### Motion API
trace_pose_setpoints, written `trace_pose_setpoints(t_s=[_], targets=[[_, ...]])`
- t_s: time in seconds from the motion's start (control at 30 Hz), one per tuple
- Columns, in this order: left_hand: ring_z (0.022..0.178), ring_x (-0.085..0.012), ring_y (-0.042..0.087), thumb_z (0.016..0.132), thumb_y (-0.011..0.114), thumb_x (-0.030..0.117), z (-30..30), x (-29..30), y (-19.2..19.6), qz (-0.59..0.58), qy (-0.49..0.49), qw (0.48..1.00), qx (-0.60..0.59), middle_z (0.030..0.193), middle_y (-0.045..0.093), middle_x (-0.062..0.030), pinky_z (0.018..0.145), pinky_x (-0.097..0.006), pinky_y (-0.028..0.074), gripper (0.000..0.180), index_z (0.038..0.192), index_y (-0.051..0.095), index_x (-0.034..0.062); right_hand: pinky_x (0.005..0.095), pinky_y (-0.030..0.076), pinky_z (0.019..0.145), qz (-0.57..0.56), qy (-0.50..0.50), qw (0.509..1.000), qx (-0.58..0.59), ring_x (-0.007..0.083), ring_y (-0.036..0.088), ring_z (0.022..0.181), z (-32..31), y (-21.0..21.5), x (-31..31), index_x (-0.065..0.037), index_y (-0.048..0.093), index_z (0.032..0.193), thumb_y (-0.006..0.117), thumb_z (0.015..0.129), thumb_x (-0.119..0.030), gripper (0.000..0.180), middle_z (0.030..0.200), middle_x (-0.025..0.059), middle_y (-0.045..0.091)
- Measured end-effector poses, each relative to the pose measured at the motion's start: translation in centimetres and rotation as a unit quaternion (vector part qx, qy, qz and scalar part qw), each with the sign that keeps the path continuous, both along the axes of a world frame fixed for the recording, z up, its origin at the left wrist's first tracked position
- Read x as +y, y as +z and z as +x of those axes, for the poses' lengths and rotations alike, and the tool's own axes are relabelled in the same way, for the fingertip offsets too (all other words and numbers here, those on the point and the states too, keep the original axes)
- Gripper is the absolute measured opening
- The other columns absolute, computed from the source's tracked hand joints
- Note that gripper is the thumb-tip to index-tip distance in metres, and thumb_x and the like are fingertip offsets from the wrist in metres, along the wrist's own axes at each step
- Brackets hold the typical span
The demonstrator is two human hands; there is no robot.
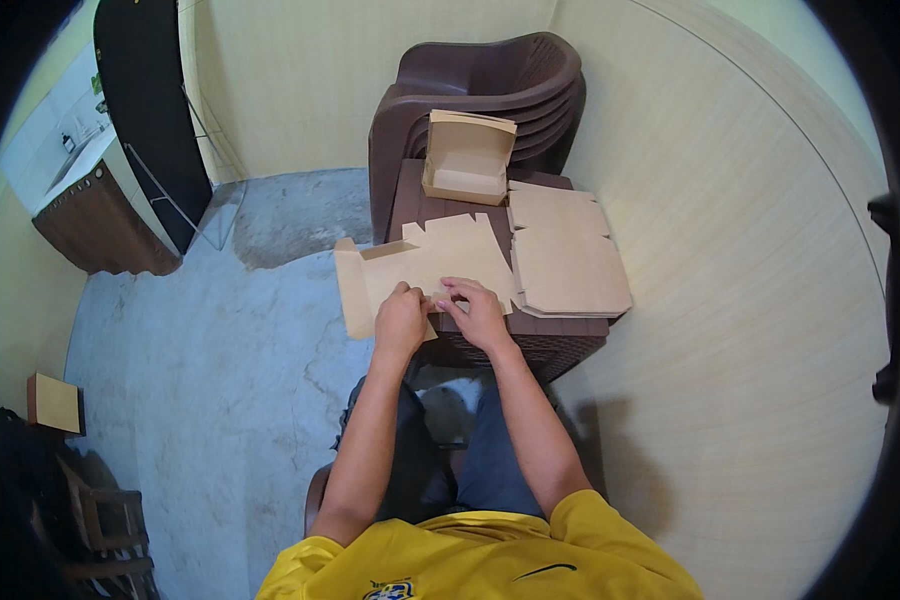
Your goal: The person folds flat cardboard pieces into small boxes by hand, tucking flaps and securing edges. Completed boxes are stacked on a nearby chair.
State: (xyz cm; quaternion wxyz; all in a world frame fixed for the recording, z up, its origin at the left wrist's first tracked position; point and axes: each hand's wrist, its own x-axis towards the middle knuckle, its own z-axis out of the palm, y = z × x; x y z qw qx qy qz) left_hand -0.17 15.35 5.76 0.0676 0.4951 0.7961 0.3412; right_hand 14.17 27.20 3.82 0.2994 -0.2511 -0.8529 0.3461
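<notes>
Yellow shirt and both forearms fill the lower frame from where I watch. Left hand (400, 320) is closed down on the near edge of a flat cardboard box blank (425, 270), fingers curled, pinching a flap. Right hand (478, 312) lies just beside it, fingertips pressed narrow on the same edge, thumb tucked under as far as I can tell.

Step in hand, as I judge it: creasing a flap of the blank along its score line. The next move calls for a firm fold with one hand pinning the sheet flat.

Blank lies directly under and ahead of both hands, overhanging the left side of a brown wicker-pattern table (560, 345). Just right of it, a stack of flat blanks (568, 258). Beyond, a folded open box (467, 158) sits near stacked brown chairs (490, 85). Bare concrete floor (200, 360) to the left.
</notes>
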Motion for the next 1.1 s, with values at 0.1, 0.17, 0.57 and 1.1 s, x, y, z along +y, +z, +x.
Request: trace_pose_setpoints(t_s=[0.1,0.17,0.57,1.1], targets=[[0.094,-0.0427,0.073,0.094,0.079,0.018,1.0,0.1,-0.7,0.031,0.048,0.998,-0.006,0.102,0.071,-0.0181,0.083,-0.053,0.059,0.017,0.1,0.074,0.0023,0.0449,0.056,0.107,-0.07,-0.033,0.996,0.044,0.0362,0.071,0.123,-0.3,0.0,-0.4,0.002,0.076,0.111,0.086,0.09,-0.014,0.029,0.135,0.0162,0.075],[0.094,-0.0422,0.073,0.092,0.081,0.018,1.4,0.2,-1.2,0.042,0.072,0.997,-0.004,0.102,0.072,-0.0173,0.081,-0.052,0.059,0.019,0.102,0.073,0.0038,0.0416,0.057,0.106,-0.052,-0.035,0.998,0.03,0.0316,0.072,0.125,-0.4,0.2,-0.7,0.001,0.075,0.121,0.087,0.089,-0.012,0.037,0.136,0.0154,0.074],[0.082,-0.0344,0.074,0.081,0.091,0.013,0.2,0.2,-1.7,0.069,0.089,0.99,-0.087,0.088,0.073,-0.0144,0.076,-0.046,0.057,0.019,0.087,0.076,0.0038,0.0434,0.054,0.109,-0.035,-0.063,0.996,-0.043,0.0316,0.066,0.125,-1.6,0.6,-0.8,-0.007,0.069,0.136,0.096,0.074,-0.017,0.068,0.134,0.0121,0.067],[0.072,-0.024,0.074,0.072,0.1,0.024,-0.7,0.2,-1.2,0.039,0.075,0.993,-0.081,0.079,0.076,-0.0094,0.071,-0.039,0.059,0.031,0.085,0.079,0.0044,0.0382,0.054,0.101,-0.126,0.007,0.988,-0.091,0.025,0.059,0.111,-1.7,0.9,2.0,-0.009,0.058,0.119,0.09,0.074,0.008,0.058,0.12,0.0089,0.058]])
